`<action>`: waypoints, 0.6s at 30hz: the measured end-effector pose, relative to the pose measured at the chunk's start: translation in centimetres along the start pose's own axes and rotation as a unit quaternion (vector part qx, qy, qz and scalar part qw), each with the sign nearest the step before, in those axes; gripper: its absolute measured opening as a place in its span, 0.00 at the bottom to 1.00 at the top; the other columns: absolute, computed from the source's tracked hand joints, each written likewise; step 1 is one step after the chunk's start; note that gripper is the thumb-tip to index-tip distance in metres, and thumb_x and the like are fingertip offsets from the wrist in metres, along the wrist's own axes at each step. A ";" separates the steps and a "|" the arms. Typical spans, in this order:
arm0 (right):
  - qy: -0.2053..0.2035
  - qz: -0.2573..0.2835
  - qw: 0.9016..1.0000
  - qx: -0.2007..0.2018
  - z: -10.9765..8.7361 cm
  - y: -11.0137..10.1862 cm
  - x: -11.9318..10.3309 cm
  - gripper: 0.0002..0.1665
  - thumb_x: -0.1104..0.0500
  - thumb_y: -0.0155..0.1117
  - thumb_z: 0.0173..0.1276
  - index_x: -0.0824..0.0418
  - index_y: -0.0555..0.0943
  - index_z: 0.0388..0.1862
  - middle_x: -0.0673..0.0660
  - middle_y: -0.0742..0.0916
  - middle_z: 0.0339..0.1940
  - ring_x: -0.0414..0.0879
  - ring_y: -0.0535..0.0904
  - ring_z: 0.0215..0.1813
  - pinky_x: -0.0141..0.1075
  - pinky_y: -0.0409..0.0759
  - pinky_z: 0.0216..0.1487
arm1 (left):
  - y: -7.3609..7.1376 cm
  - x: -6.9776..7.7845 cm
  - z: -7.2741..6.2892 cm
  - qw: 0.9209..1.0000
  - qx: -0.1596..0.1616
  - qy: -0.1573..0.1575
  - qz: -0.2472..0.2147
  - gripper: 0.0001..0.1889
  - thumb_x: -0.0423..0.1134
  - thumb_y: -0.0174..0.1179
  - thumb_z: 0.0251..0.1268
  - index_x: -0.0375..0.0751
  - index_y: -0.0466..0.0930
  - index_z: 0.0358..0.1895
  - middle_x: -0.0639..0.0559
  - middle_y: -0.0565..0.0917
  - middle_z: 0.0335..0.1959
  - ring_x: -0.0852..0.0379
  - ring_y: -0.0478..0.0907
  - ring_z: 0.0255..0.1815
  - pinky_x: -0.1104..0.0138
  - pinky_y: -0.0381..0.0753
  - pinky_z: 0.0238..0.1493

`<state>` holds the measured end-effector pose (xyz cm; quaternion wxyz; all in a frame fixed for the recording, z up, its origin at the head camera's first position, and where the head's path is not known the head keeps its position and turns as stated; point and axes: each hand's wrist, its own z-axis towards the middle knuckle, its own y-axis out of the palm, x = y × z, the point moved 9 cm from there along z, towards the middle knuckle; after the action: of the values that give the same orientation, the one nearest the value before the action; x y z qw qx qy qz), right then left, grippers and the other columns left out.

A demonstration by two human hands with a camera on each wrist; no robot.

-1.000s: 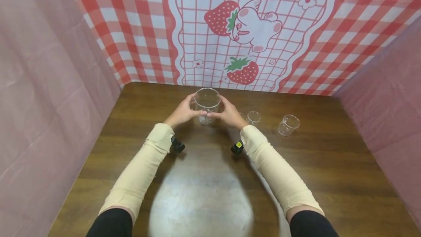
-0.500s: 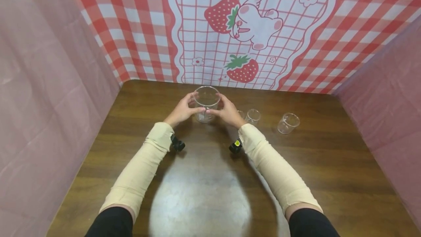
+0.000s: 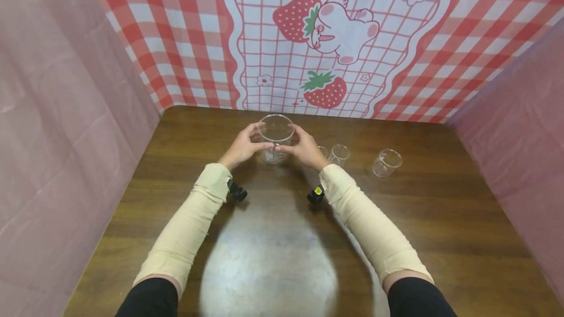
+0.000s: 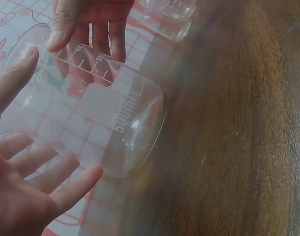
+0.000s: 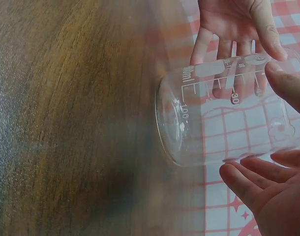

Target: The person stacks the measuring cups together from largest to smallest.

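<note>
A large clear glass beaker [image 3: 275,133] stands upright near the back of the wooden table, between both hands. White graduations and "500ml" are printed on its wall [image 4: 103,105]. My left hand [image 3: 244,147] holds the beaker from the left, thumb across the near side and fingers around the left wall. From the right, my right hand [image 3: 306,149] grips it in the same way. Both thumbs almost meet at the front, below the rim. In the right wrist view the beaker's base [image 5: 167,123] shows close over the tabletop.
To the right of the right hand are smaller glass beakers: one partly hidden behind that hand [image 3: 323,151], a small beaker [image 3: 339,154] beside it, and a wider beaker [image 3: 387,163] farther right. A red-and-white strawberry cloth [image 3: 326,53] hangs behind the table, with pink curtains [image 3: 57,136] at the sides.
The head view has tilted slightly. Both hands keep their hold on the large beaker, and the thumbs sit slightly higher on it than a second ago.
</note>
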<state>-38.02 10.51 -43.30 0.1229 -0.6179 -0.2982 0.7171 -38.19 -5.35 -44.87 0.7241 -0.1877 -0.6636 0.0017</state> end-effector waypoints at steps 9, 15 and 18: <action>-0.004 -0.001 1.000 0.000 -0.4 -0.4 -0.8 0.52 0.54 0.78 0.53 0.67 0.62 0.72 0.67 0.80 0.61 0.60 0.80 0.59 0.48 0.80 0.62 | -0.1 0.9 -0.3 1.000 0.005 0.004 -0.001 0.40 0.37 0.71 0.55 0.35 0.61 0.71 0.37 0.70 0.70 0.40 0.67 0.70 0.50 0.66 0.74; -0.007 -0.002 1.000 0.004 -0.9 -0.9 -1.3 0.51 0.54 0.78 0.53 0.66 0.63 0.71 0.66 0.80 0.62 0.59 0.81 0.58 0.48 0.81 0.61 | -0.1 1.9 -0.8 1.000 0.006 0.011 -0.003 0.40 0.37 0.71 0.55 0.34 0.62 0.71 0.36 0.71 0.69 0.40 0.69 0.70 0.51 0.67 0.73; -0.010 -0.003 1.000 0.005 -1.1 -1.2 -1.5 0.50 0.54 0.78 0.53 0.66 0.64 0.71 0.66 0.80 0.62 0.59 0.81 0.58 0.48 0.82 0.60 | -0.1 2.2 -0.9 1.000 0.005 0.016 -0.004 0.40 0.37 0.71 0.55 0.35 0.63 0.70 0.36 0.71 0.69 0.39 0.69 0.69 0.50 0.67 0.73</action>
<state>-36.85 10.92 -41.44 0.1253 -0.6090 -0.2979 0.7243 -37.12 -5.15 -42.78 0.7356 -0.1816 -0.6526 -0.0005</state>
